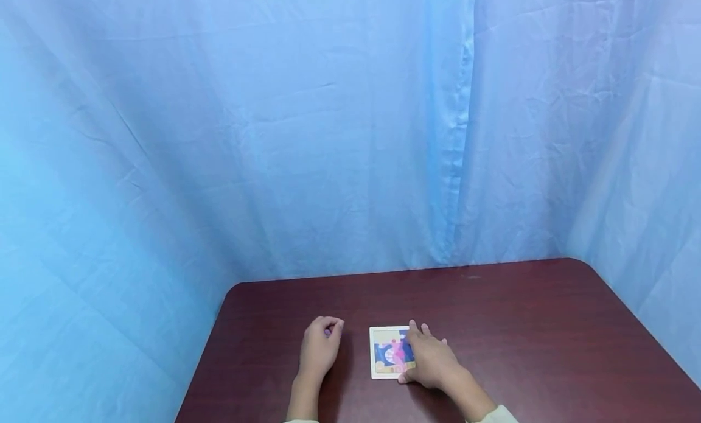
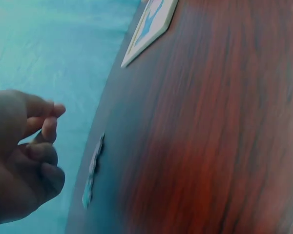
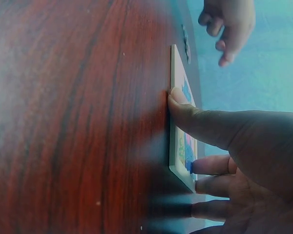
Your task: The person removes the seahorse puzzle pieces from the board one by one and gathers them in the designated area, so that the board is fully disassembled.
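A square picture board (image 1: 386, 352) with a pale raised border and a blue, pink and yellow picture lies flat on the table. My right hand (image 1: 434, 359) spans its right part, the thumb (image 3: 181, 101) on the near border and the index finger reaching the dark blue part of the picture; the other fingers extend past the edge. Left of the board, my left hand (image 1: 320, 348) hovers with loosely curled fingers, thumb and index tips close together, nothing visible between them. Under it lies a thin, flat, small item (image 2: 93, 170), showing purple (image 1: 327, 333) through the finger gap.
The dark red-brown wooden table (image 1: 526, 325) has rounded far corners. Light blue curtains (image 1: 328, 137) hang behind it and along both sides, close to its edges.
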The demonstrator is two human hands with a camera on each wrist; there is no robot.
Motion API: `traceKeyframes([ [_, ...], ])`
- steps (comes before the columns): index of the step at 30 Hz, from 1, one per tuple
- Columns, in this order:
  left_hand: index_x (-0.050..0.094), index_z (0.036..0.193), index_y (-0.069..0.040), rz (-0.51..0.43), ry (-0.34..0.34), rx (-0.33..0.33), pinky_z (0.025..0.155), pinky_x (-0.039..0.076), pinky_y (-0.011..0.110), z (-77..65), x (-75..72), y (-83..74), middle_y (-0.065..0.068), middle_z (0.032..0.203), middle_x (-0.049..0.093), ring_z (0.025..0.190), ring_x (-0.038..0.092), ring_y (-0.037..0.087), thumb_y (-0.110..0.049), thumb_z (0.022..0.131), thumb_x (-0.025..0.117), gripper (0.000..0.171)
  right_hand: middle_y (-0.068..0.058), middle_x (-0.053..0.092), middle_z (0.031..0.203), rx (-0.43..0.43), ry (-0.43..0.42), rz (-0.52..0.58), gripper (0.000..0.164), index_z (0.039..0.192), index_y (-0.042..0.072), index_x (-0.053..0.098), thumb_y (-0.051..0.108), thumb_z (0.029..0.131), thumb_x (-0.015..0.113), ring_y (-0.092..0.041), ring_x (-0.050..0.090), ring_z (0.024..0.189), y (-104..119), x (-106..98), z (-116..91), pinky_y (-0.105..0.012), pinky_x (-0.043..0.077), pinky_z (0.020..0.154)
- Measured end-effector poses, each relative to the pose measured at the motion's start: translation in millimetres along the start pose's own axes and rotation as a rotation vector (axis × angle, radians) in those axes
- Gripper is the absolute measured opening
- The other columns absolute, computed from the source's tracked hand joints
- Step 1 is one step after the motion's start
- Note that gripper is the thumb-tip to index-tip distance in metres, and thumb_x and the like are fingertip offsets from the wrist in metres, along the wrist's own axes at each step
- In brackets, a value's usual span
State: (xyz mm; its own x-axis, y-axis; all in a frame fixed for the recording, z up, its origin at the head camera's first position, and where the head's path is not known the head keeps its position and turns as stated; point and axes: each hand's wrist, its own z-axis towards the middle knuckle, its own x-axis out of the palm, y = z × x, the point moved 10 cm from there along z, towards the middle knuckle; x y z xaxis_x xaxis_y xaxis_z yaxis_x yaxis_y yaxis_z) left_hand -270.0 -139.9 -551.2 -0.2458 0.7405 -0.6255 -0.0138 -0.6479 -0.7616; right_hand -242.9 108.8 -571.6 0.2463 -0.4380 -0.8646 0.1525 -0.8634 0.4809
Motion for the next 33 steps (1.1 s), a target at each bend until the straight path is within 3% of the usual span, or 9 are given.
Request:
traceKeyframes([
  [5,0.08,0.097,-0.015,0.012,0.111,0.092,0.067,0.044,0.021,-7.9,21.4,-23.6,-0.009,0.082,0.061,0.072,0.051,0.002,-0.021,0.1,0.072,0.011,-0.027,0.04,0.166,0.001,-0.005,0.009,0.099,0.147,-0.004,0.054,0.037,0.069,0.099,-0.051,0.038,0.154,0,-1,-2,-0.082,0.031,0.111],
  [12,0.079,0.101,-0.02,0.081,0.208,0.091,0.07,0.044,0.024,-16.3,39.9,-38.0,-0.012,0.089,0.062,0.077,0.053,0.003,-0.024,0.1,0.072,0.008,-0.028,0.041,0.165,-0.002,-0.005,-0.001,0.094,0.144,-0.002,0.056,0.037,0.07,0.099,-0.051,0.039,0.153,-1,-1,-2,-0.083,0.032,0.109],
  [17,0.079,0.106,-0.016,0.105,0.264,0.12,0.075,0.048,0.028,-21.7,50.9,-45.3,-0.008,0.095,0.062,0.083,0.055,0.006,-0.022,0.099,0.074,0.011,-0.028,0.043,0.163,-0.013,-0.017,0.003,0.089,0.14,0.0,0.06,0.036,0.069,0.099,-0.052,0.04,0.152,-1,-3,-2,-0.084,0.033,0.108],
  [22,0.079,0.111,-0.014,0.155,0.311,0.149,0.082,0.054,0.035,-27.3,61.8,-51.2,-0.002,0.104,0.064,0.09,0.062,0.011,-0.02,0.095,0.078,0.017,-0.029,0.046,0.161,-0.035,-0.033,0.005,0.085,0.135,0.001,0.064,0.037,0.067,0.1,-0.053,0.044,0.149,1,-4,-3,-0.083,0.036,0.105],
  [28,0.08,0.114,-0.011,0.245,0.334,0.218,0.076,0.054,0.035,-31.3,69.1,-57.6,-0.001,0.104,0.063,0.087,0.066,0.015,-0.023,0.089,0.085,0.028,-0.029,0.047,0.16,-0.042,-0.038,0.001,0.083,0.133,0.001,0.066,0.037,0.066,0.1,-0.053,0.044,0.149,2,-4,-2,-0.083,0.038,0.104],
  [33,0.08,0.112,-0.007,0.268,0.349,0.236,0.077,0.056,0.038,-33.8,70.6,-57.1,0.001,0.104,0.063,0.085,0.068,0.019,-0.021,0.086,0.087,0.031,-0.029,0.046,0.161,-0.037,-0.037,-0.003,0.085,0.134,0.001,0.065,0.038,0.066,0.1,-0.053,0.044,0.149,1,-3,-1,-0.083,0.038,0.105],
])
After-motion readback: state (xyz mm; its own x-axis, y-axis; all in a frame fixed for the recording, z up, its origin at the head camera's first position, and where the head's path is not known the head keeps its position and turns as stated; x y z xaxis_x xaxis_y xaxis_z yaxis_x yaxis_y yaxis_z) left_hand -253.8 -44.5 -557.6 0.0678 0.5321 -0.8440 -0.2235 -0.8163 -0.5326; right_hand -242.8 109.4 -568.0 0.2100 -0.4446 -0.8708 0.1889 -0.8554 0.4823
